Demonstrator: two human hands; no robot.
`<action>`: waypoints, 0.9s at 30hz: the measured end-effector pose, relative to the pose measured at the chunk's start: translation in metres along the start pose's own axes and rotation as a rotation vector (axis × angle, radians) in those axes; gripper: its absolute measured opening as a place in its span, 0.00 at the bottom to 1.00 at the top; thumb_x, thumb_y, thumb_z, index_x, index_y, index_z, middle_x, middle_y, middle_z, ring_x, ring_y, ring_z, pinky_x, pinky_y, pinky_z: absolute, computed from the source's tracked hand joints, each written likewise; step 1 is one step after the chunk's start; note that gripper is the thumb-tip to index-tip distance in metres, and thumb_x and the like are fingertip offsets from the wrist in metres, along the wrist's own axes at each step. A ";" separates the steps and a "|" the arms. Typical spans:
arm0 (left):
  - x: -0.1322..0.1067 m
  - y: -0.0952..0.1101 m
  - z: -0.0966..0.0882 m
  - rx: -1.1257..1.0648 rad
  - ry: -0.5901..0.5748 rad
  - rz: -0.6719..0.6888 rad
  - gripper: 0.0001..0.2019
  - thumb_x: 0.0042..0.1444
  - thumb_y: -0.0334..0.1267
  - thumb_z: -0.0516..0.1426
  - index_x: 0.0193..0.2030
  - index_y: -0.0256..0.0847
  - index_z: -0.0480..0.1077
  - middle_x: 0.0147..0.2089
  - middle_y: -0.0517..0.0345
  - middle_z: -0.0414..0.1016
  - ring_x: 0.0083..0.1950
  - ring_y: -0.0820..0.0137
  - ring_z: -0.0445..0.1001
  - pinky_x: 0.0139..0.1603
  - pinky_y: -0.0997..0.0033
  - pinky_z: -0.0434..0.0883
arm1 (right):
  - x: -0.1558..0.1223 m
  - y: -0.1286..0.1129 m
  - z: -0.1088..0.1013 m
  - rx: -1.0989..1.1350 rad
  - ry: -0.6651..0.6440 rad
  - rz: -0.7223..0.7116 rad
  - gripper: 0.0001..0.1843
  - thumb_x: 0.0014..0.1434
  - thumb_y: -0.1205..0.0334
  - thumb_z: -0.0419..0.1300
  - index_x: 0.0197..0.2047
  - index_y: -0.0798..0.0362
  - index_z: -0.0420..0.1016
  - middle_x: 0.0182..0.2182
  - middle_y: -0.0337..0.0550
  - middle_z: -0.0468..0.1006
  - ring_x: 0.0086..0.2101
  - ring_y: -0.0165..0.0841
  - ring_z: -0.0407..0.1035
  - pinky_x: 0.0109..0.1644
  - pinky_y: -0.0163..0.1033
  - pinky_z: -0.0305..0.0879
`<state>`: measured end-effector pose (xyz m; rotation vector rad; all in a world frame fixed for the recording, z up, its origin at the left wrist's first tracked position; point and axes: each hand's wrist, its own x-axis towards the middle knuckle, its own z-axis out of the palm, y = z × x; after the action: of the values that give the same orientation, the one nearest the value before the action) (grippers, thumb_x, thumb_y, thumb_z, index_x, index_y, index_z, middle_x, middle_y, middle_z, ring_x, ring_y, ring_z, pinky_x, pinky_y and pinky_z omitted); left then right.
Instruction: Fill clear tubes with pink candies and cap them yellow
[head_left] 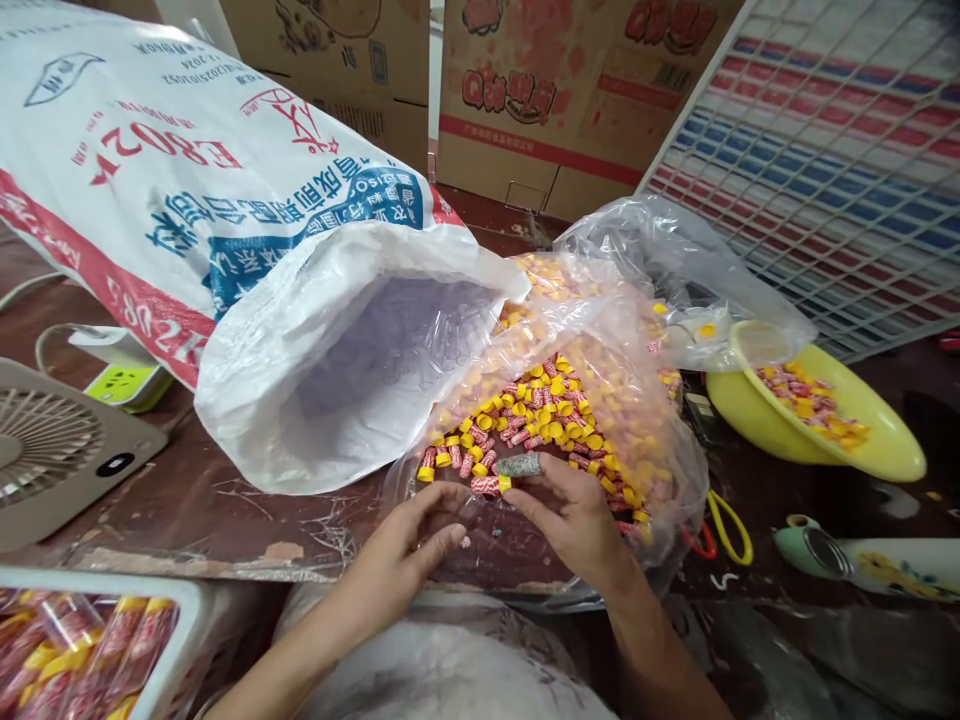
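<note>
Between the thumb and taped index finger of my right hand (574, 510) is a small red-and-white patterned tube (486, 485) with a yellow cap, lying sideways. Greyish tape (519, 465) wraps that index finger. My left hand (416, 535) is just left of the tube, its thumb and fingers apart with nothing visible held. Beyond both hands, a clear plastic bag (637, 400) lies open on the table, with many similar capped tubes (536, 405) spilling out. Left of it gapes the mouth of a large white woven sack (247, 400).
A yellow bowl (892, 440) with small pieces stands right, near yellow-handled scissors (729, 528) and a flask (892, 565). A fan (60, 450) and power strip (131, 385) are left. A white basket (191, 620) of filled tubes sits lower left. Cardboard boxes (570, 100) and a wire rack (825, 180) stand behind.
</note>
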<state>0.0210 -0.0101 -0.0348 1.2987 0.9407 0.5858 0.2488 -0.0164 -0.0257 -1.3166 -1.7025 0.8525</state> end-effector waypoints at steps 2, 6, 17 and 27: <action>-0.001 -0.001 0.004 -0.061 0.029 0.005 0.18 0.62 0.47 0.59 0.56 0.44 0.70 0.54 0.52 0.77 0.56 0.59 0.74 0.59 0.60 0.69 | 0.003 -0.004 0.002 -0.088 0.003 -0.076 0.04 0.67 0.60 0.63 0.44 0.49 0.78 0.37 0.40 0.82 0.38 0.35 0.77 0.47 0.39 0.73; -0.001 0.000 0.006 -0.256 0.044 0.014 0.18 0.59 0.45 0.63 0.54 0.44 0.71 0.56 0.51 0.78 0.57 0.58 0.75 0.59 0.60 0.70 | 0.007 -0.001 0.005 -0.073 0.058 -0.083 0.05 0.67 0.61 0.63 0.45 0.51 0.80 0.37 0.42 0.82 0.38 0.36 0.77 0.46 0.38 0.75; 0.013 0.006 0.003 -0.844 0.356 -0.001 0.24 0.52 0.39 0.70 0.55 0.45 0.72 0.47 0.56 0.80 0.43 0.73 0.77 0.42 0.78 0.72 | -0.003 -0.027 0.002 -0.140 0.045 -0.373 0.08 0.64 0.70 0.64 0.46 0.50 0.75 0.43 0.43 0.81 0.43 0.35 0.78 0.53 0.40 0.75; 0.006 0.016 0.013 -0.518 -0.039 0.000 0.14 0.53 0.46 0.69 0.37 0.36 0.77 0.32 0.57 0.78 0.35 0.72 0.76 0.40 0.75 0.70 | 0.004 -0.022 0.014 -0.247 -0.079 -0.413 0.13 0.71 0.52 0.59 0.53 0.51 0.73 0.46 0.48 0.81 0.48 0.40 0.76 0.52 0.44 0.75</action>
<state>0.0372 -0.0087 -0.0207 0.8409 0.6943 0.7434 0.2260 -0.0183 -0.0118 -1.0359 -2.0975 0.4697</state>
